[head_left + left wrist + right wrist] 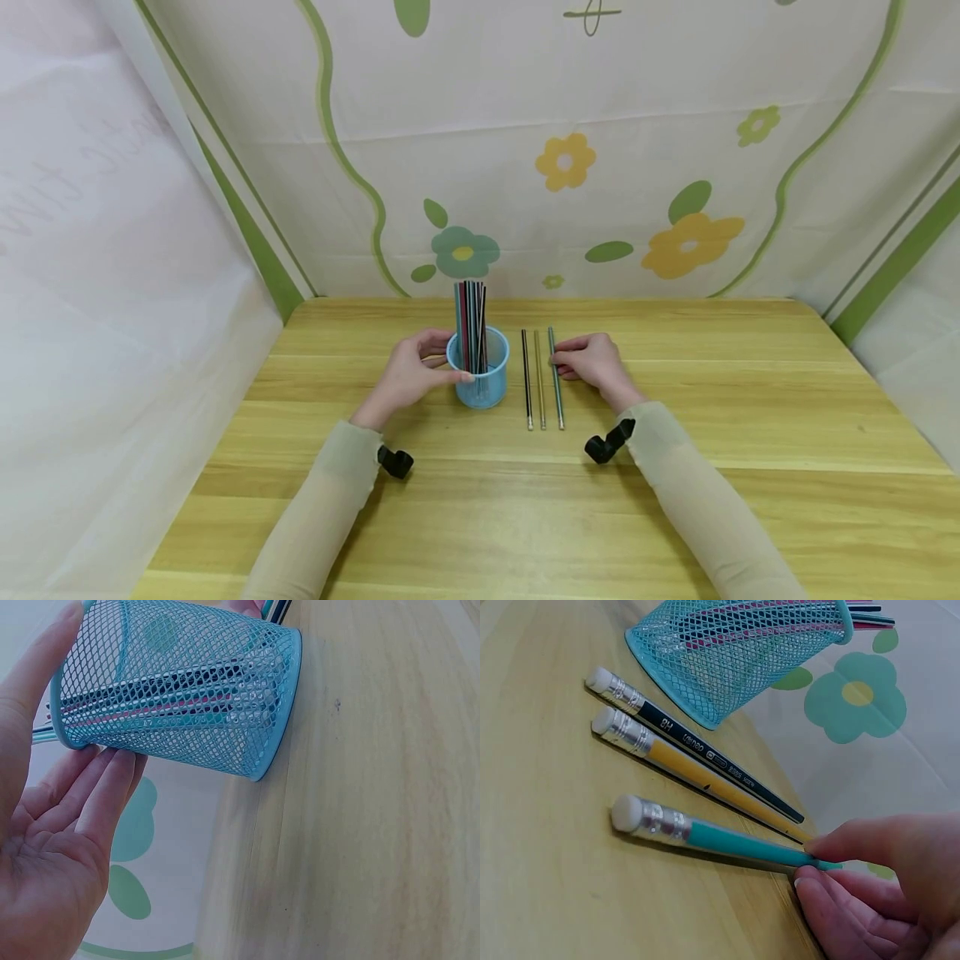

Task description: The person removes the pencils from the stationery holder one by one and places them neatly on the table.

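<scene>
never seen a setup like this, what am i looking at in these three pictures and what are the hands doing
There is no machine here, just a person's two bare hands. The wide picture comes from a camera worn on the head, looking forward and down. The other two come from small cameras on the wrists, each watching its own hand; that is why things look tilted there.

On the wooden table stands a blue mesh cup with a bunch of pencils in it. To its right lie three more in a row: a black pencil, a yellow pencil and a teal pencil.

The left hand holds the cup near its rim. The right hand pinches the teal pencil between thumb and fingers.
</scene>
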`<state>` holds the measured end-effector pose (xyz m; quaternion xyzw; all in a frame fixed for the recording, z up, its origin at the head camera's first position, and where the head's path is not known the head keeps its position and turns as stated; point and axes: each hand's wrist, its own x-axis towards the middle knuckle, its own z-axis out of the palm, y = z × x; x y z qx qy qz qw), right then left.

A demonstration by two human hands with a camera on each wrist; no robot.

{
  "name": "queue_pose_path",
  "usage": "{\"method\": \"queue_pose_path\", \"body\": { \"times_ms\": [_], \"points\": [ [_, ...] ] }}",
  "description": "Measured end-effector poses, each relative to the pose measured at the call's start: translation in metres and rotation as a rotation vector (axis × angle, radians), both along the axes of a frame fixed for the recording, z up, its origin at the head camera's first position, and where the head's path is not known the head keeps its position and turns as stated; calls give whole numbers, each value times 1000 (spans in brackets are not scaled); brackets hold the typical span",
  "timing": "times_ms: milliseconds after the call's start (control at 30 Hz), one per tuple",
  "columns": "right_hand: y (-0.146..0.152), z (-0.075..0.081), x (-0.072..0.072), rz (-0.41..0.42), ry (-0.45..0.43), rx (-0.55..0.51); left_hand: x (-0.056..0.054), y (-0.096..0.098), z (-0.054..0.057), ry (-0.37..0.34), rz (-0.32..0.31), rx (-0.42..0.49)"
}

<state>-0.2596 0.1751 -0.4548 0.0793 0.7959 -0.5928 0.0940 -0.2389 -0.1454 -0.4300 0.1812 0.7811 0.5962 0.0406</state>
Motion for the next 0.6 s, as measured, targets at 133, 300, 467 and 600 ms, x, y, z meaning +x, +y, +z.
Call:
{"method": "queue_pose_path", "body": {
  "times_ms": [133, 300, 467, 600],
  "points": [
    [-1, 0, -1, -5, 5, 24, 1, 1, 1, -2, 2, 5],
    [-2, 0, -1, -12, 10, 39, 1, 1, 1, -7, 8, 7],
    [-3, 0, -1, -16, 13, 36, 1, 1, 2, -11, 9, 6],
    [-3, -1, 0, -16, 16, 32, 1, 1, 1, -11, 9, 3]
  ]
}}
